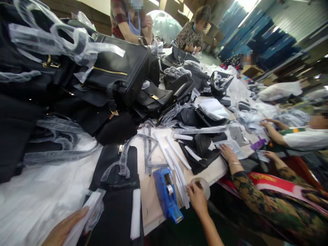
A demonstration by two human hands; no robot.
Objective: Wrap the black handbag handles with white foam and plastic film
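My left hand (65, 227) is closed around a white strip (88, 208) with clear plastic bunched beside it. Under that strip lies a black leather bag (112, 205), its flap toward the far side and a short white wrap (135, 213) along its right edge. My right hand (198, 200) has bent fingers at the near ends of several long white strips (175, 164); what its fingertips hold, if anything, I cannot make out. A roll of tape (207, 188) is partly hidden behind this hand. Left of it stands a blue tape dispenser (165, 194).
Black bags with plastic-wrapped straps are piled at the left and back (115, 65). Another black bag (202, 153) lies near the table's right edge. A co-worker's hand (229, 155) reaches in there. More people work along the table. White sheeting (38, 205) covers the left front.
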